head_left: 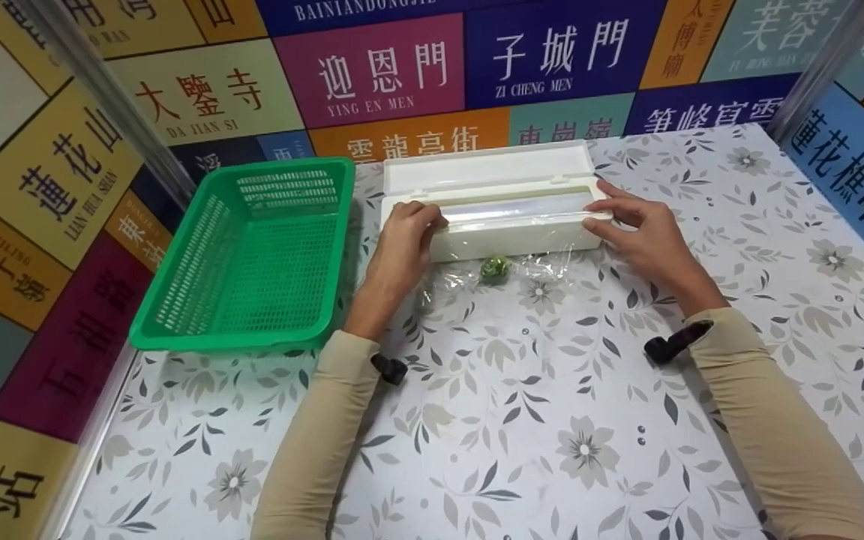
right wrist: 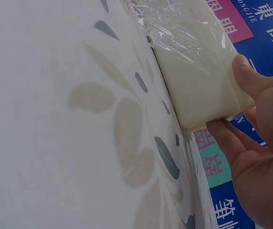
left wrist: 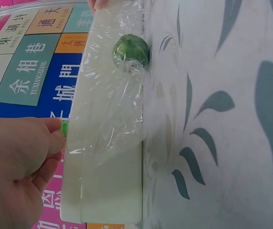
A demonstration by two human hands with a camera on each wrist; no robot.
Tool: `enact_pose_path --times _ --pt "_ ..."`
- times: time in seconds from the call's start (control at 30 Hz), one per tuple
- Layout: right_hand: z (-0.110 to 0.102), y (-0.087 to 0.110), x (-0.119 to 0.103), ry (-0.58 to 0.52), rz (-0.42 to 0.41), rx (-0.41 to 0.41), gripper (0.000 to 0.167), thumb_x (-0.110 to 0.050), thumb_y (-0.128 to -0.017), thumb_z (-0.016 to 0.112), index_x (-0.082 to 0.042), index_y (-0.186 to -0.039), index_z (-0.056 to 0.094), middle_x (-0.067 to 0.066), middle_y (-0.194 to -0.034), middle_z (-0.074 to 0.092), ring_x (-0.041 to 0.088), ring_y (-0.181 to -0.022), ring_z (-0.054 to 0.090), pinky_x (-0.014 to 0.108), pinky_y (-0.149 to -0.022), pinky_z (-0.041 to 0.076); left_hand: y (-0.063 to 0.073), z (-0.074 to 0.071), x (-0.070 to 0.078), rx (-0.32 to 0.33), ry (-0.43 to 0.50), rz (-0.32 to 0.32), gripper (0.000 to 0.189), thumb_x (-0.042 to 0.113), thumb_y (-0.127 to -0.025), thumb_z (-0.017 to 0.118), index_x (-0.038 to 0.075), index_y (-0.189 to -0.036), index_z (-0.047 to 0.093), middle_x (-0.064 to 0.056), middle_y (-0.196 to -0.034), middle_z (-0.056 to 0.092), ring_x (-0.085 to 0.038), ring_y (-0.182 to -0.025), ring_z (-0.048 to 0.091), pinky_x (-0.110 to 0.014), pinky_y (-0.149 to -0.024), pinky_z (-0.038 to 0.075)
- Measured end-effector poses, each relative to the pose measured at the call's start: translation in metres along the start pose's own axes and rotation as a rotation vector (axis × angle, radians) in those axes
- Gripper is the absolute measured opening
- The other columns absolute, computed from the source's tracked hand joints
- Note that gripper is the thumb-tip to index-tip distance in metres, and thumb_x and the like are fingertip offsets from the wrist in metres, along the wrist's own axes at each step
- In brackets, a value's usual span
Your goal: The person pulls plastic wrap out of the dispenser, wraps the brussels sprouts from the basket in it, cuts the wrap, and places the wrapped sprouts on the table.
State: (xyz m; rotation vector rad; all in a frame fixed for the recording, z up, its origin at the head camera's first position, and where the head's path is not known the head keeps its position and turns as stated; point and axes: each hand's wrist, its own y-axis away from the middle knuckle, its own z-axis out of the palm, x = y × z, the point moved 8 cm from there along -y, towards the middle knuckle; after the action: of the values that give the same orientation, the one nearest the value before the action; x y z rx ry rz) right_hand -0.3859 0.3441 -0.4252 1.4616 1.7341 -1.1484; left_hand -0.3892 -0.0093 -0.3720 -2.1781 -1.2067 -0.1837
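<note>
A white cling film dispenser (head_left: 511, 238) stands on the table, its lid (head_left: 488, 169) raised at the back. The film roll (head_left: 522, 206) shows inside. Clear film (left wrist: 110, 105) hangs over the front wall onto the table. Against that front lies a small round green fruit or vegetable (head_left: 494, 270), partly covered by film. My left hand (head_left: 404, 251) is at the front edge, left of the middle, pinching a small green piece (left wrist: 64, 128) there. The right hand (head_left: 646, 236) grips the dispenser's right end, thumb on the front and fingers at the end and top.
Left of the dispenser stands a green plastic basket (head_left: 237, 341) with slotted walls. A flowered cloth (head_left: 492, 450) covers the table. Panels with printed characters (head_left: 387, 71) enclose the back and sides.
</note>
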Motion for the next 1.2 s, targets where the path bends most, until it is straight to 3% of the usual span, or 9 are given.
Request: enact_pose_path --times 0.17,0.47,0.73,0.83,1.0,1.2 --pt "0.0019 0.0003 -0.0052 -0.009 -0.005 0.001 0.039 -0.036 -0.097 0.083 -0.011 -0.127 0.079 -0.006 -0.169 0.049 0.025 -0.149 0.057 0.016 -0.116 0.047 0.0023 -0.0036 -0.0004 0.023 -0.006 0.022 0.016 -0.006 -0.104 0.062 0.005 -0.104 0.074 -0.013 -0.117 0.076 -0.031 -0.114 0.067 -0.042 -0.101 0.058" --pt "0.0040 -0.0020 -0.0072 -0.011 -0.019 0.004 0.036 -0.031 -0.098 0.083 -0.009 -0.127 0.079 -0.004 -0.168 0.050 0.026 -0.150 0.056 0.014 -0.115 0.047 0.0046 -0.0060 -0.0029 0.038 -0.031 0.031 0.011 0.001 -0.106 0.063 0.005 -0.105 0.073 -0.013 -0.117 0.076 -0.032 -0.113 0.067 -0.042 -0.100 0.058" --pt "0.0057 -0.0008 -0.0038 -0.027 -0.012 -0.002 0.036 -0.028 -0.099 0.082 -0.007 -0.128 0.078 -0.002 -0.170 0.049 0.025 -0.155 0.050 0.028 -0.124 0.045 0.0068 -0.0075 0.0042 0.040 -0.125 0.071 0.019 -0.008 -0.102 0.060 0.006 -0.106 0.072 -0.014 -0.116 0.077 -0.034 -0.110 0.067 -0.047 -0.094 0.058" --pt "0.0040 0.0001 -0.0036 -0.027 -0.012 0.001 0.036 -0.029 -0.099 0.082 -0.007 -0.128 0.078 -0.003 -0.169 0.049 0.024 -0.155 0.051 0.027 -0.123 0.045 0.0068 -0.0064 0.0056 0.041 -0.143 0.075 0.014 -0.004 -0.103 0.063 0.008 -0.106 0.071 -0.013 -0.114 0.077 -0.034 -0.108 0.067 -0.047 -0.094 0.057" --pt "0.0013 0.0008 -0.0029 -0.037 -0.005 0.013 0.036 -0.028 -0.098 0.083 -0.006 -0.126 0.079 -0.002 -0.169 0.050 0.025 -0.153 0.052 0.020 -0.120 0.045 0.0054 -0.0024 0.0032 0.064 -0.104 0.046 0.003 0.009 -0.104 0.071 0.009 -0.105 0.074 -0.010 -0.113 0.077 -0.030 -0.109 0.067 -0.043 -0.097 0.057" --pt "0.0010 0.0002 -0.0019 -0.043 -0.009 0.013 0.036 -0.026 -0.098 0.083 -0.005 -0.126 0.078 -0.001 -0.169 0.050 0.026 -0.152 0.053 0.017 -0.118 0.045 0.0060 -0.0004 0.0012 0.143 -0.131 -0.023 0.008 0.018 -0.106 0.072 0.012 -0.102 0.076 -0.004 -0.110 0.080 -0.027 -0.107 0.068 -0.042 -0.094 0.058"
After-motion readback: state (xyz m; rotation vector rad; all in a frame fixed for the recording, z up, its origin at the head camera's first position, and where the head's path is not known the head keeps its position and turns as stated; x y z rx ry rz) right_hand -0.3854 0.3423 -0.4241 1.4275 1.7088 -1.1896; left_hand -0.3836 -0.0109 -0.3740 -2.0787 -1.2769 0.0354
